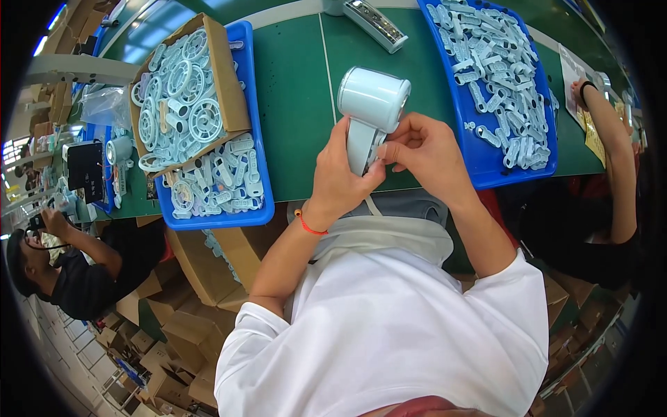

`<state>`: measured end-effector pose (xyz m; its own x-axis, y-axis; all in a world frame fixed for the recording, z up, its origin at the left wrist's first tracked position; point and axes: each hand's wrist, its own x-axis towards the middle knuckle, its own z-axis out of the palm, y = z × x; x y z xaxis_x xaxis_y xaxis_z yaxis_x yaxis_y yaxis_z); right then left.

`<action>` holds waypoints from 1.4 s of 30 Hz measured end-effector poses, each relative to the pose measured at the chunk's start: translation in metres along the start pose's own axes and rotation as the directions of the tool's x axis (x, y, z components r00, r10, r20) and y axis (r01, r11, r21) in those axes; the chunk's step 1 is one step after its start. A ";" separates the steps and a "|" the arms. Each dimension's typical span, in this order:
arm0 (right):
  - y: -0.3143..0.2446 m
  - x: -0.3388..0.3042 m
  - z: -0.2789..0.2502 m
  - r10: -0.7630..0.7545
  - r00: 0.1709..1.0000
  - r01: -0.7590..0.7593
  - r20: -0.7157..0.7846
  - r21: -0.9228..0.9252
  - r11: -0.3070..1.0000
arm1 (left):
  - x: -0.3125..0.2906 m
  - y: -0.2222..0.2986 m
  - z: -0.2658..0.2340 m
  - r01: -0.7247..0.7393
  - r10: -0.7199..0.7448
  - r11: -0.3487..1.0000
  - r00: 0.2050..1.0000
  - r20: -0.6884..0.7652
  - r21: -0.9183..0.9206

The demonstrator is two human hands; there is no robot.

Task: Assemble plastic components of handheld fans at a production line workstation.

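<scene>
A pale blue handheld fan [372, 94] with a thick cylindrical head and a flat handle is held up in front of me, above the table's near edge. My left hand [338, 174] is closed around the handle from the left, its thumb near the handle's lower end. At the handle's right edge, my right hand [429, 158] has its thumb and fingertips pinched together, touching the handle just below the head. Whatever small thing sits between those fingertips, if anything, is hidden.
Left stands a blue tray [267, 198] of pale blue parts, with a cardboard box [236, 80] of ring-shaped parts on it. Another blue tray [479, 170] of small parts lies right. Farther back on the green table [295, 90] is a long part [375, 26]. People work on both sides.
</scene>
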<state>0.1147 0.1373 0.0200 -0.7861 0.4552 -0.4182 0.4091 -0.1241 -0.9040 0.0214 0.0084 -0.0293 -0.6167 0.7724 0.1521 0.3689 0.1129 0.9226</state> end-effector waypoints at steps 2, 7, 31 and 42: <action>0.009 0.006 -0.003 -0.064 0.995 0.059 0.071 0.067 0.996 | -0.001 0.000 -0.003 0.009 -0.009 1.000 1.000 0.015 -0.024; 0.024 0.001 0.027 -0.435 0.899 0.437 -0.055 0.187 0.880 | -0.002 0.001 0.007 0.069 -0.035 0.949 0.993 0.113 -0.307; 0.003 0.026 0.020 -0.456 0.813 0.537 0.363 -0.769 0.346 | -0.002 0.048 -0.036 -0.394 0.467 0.580 0.878 0.105 0.713; 0.027 0.015 -0.010 -0.676 0.674 0.646 0.297 -0.681 0.345 | -0.002 0.030 -0.022 -0.247 0.229 0.592 0.964 0.134 0.767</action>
<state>0.1188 0.1493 -0.0092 -0.9442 0.1291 0.3031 -0.0509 0.8517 -0.5215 0.0189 -0.0035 0.0057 -0.4168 0.8543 0.3106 0.9044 0.3552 0.2366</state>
